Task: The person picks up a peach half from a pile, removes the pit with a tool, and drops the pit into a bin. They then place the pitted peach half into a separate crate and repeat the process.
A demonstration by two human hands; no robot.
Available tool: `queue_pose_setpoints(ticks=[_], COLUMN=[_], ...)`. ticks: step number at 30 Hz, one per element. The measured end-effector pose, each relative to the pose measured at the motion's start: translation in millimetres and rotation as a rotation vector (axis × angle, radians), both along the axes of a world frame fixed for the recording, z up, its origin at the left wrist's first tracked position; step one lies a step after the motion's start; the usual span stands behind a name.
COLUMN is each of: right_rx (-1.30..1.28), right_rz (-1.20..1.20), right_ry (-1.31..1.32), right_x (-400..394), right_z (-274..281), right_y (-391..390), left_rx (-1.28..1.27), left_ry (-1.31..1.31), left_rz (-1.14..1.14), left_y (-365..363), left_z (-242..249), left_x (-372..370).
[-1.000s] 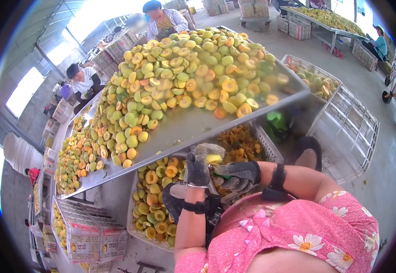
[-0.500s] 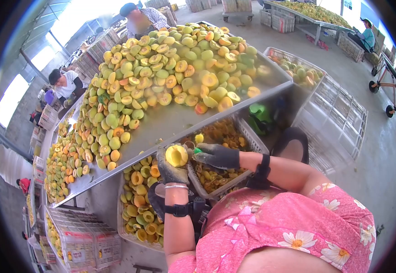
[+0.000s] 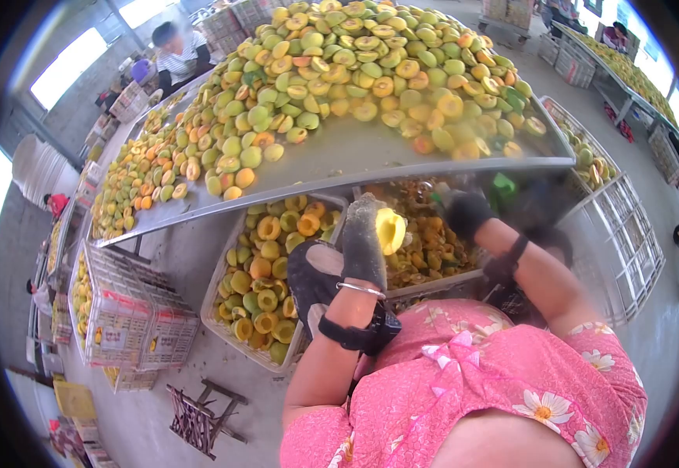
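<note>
My left hand [image 3: 364, 238], in a dark, dusty glove, is closed on a hollowed yellow peach half [image 3: 390, 231], its cut face turned to the right. My right hand [image 3: 468, 213], also dark-gloved, is to the right of it and blurred by motion. Its fingers are closed round a small pitting tool [image 3: 438, 193], mostly hidden and smeared. Beneath both hands is a crate [image 3: 438, 281] of pits and orange-brown scraps. Left of my left hand, a white crate [image 3: 213, 300] holds hollowed peach halves [image 3: 265, 300].
A metal table [image 3: 339, 173] heaped with peach halves [image 3: 339, 70] spans the front, its raised edge just beyond my hands. Stacked crates [image 3: 133, 312] and a small stool [image 3: 205, 413] are at left. An open-sided crate [image 3: 620, 242] stands right. A person [image 3: 180, 54] sits across the table.
My right hand has moved right, away from the peach half. My left hand has turned the half sideways and shifted right in view. The whole view has swung left.
</note>
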State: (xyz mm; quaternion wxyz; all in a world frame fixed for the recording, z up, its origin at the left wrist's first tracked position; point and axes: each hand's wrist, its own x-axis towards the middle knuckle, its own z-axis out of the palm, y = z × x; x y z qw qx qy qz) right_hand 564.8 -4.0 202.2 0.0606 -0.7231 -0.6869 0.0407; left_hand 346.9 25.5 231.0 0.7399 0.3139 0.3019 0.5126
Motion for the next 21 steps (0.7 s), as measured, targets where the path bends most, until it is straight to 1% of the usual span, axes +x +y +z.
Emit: queue_pose_setpoints(ticks=[1, 3, 4, 6, 7, 8, 9, 10, 11, 12, 13, 14, 15, 16, 18, 19, 21], right_rx=[0.054, 0.027, 0.015, -0.069, -0.111, -0.109, -0.105, -0.098, -0.032, 0.044, 0.053, 0.065, 0.208, 0.346, 0.143, 0.181, 0.242], right_rz=[0.005, 0.056, 0.073, 0.052, 0.034, 0.053, 0.062, 0.063, 0.115, 0.144, 0.133, 0.117, 0.158, 0.215, -0.045, -0.099, -0.198], right_ry=[0.053, 0.137, 0.184, 0.188, 0.186, 0.203, 0.218, 0.234, 0.248, 0.248, 0.265, 0.282, 0.3, 0.311, 0.323, 0.267, 0.226], right_x=[10, 15, 13, 10, 10, 13, 17, 22, 26, 34, 39, 44, 55, 67, 75, 99, 123], right_z=[-16, -21, -21, -14, -12, -14, -16, -19, -24, -25, -16, -6, -5, -1, 41, 27, 41], right_y=[1, -8, -11, -16, -17, -18, -18, -19, -18, -17, -16, -13, -7, 0, 4, 19, 32], left_rx=[0.129, 0.366, 0.621, 0.528, 0.186, 0.179, 0.176, 0.226, 0.413, 0.257, 0.284, 0.321, 0.282, 0.162, -0.401, -0.396, -0.143], left_ry=[0.036, 0.127, 0.409, 0.462, 0.221, 0.411, 0.598, 0.821, 1.125, 1.012, 1.229, 1.638, 2.02, 2.255, 1.965, 1.908, 1.864], left_rz=[0.037, 0.096, 0.274, 0.409, 0.36, 0.417, 0.464, 0.57, 0.613, 0.567, 0.566, 0.509, 0.37, 0.258, 0.327, 0.422, 0.518], left_y=[8, 26, 32, 36, 35, 41, 50, 64, 81, 92, 103, 98, 92, 81, 50, 54, 80], left_z=[4, 10, 14, 28, 37, 29, 12, -14, -56, -89, -121, -152, -180, -206, -192, -187, -173], left_x=[-14, -58, -84, -134, -157, -186, -217, -253, -304, -344, -375, -401, -416, -423, -378, -359, -326])
